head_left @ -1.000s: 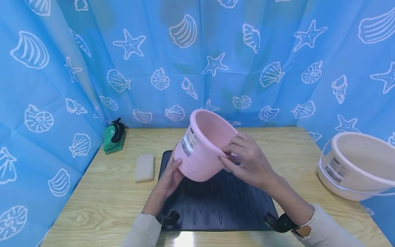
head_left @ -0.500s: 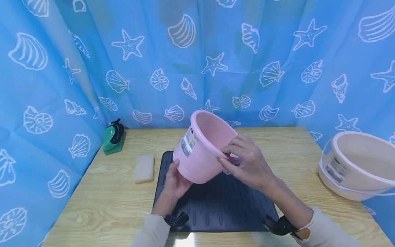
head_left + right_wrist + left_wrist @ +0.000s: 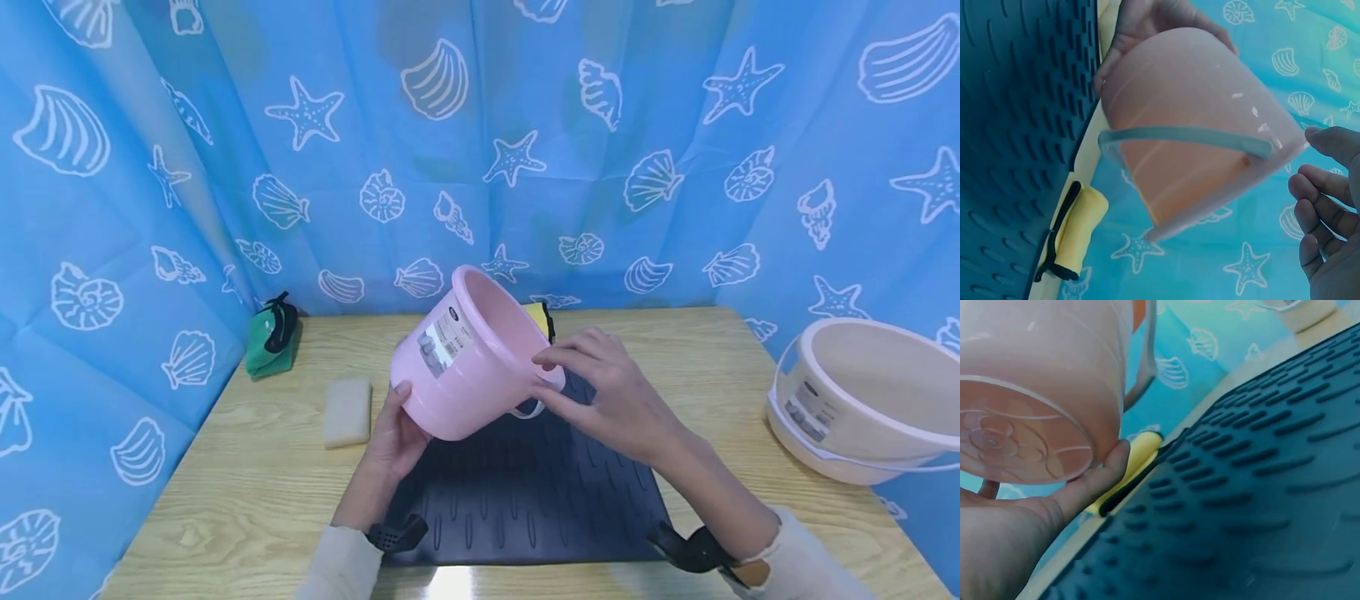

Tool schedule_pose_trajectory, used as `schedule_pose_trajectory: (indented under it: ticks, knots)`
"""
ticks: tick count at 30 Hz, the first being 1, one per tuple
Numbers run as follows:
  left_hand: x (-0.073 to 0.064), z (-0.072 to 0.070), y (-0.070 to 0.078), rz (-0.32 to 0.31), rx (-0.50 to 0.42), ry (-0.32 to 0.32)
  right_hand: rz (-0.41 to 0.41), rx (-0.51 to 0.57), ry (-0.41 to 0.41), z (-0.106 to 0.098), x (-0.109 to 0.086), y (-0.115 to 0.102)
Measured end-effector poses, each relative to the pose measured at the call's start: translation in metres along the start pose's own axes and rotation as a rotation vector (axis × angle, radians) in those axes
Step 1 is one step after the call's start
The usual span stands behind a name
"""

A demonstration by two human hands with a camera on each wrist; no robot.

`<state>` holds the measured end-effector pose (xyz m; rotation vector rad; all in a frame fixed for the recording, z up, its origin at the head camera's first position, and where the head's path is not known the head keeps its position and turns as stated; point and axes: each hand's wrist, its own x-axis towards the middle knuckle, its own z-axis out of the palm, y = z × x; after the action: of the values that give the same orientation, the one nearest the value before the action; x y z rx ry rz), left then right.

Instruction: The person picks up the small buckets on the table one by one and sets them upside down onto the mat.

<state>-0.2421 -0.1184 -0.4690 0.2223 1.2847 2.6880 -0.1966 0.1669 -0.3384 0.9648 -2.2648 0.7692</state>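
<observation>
A pink bucket point(image 3: 416, 387) with a paper label hangs tilted above the black ridged mat point(image 3: 517, 521), its mouth turned up and to the right. My left hand point(image 3: 393, 442) holds it by the bottom, thumb on the near side. In the left wrist view, a flower pattern shows on the bucket's base. My right hand point(image 3: 611, 387) is at the right side of the rim, thumb and fingers spread. The right wrist view shows the right thumb right at the rim and the fingers off it. There, a pale handle point(image 3: 1185, 134) lies across the bucket's side.
At the right stands a beige bucket point(image 3: 836, 446) with a white handle. A whitish sponge block point(image 3: 348, 412) lies left of the mat. A green bundle with a black strap point(image 3: 272, 340) sits at the back left. Behind the mat lies a yellow roll with a black strap point(image 3: 1085, 228).
The pink bucket has moved left with my left hand, uncovering part of the yellow roll. My right fingers, earlier holding the rim, have come loose from it.
</observation>
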Motion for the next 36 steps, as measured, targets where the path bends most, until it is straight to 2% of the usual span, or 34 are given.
schedule_pose_trajectory:
  ticks: [5,9,13,25,36]
  knots:
    - [-0.003,-0.004,0.019,0.05,0.149,-0.061,0.0,-0.015,-0.008,-0.006,-0.006,0.004]
    - [-0.004,-0.006,0.032,0.086,0.259,-0.075,-0.014,-0.016,-0.014,-0.009,-0.012,0.009]
    - [-0.007,-0.007,0.042,0.103,0.324,-0.078,-0.016,-0.025,-0.03,-0.01,-0.021,0.015]
    - [-0.017,-0.012,0.072,0.094,0.383,-0.072,0.038,-0.042,-0.117,-0.013,-0.048,0.024]
    - [-0.032,-0.013,0.095,0.074,0.43,-0.012,0.075,-0.048,-0.179,-0.008,-0.076,0.032]
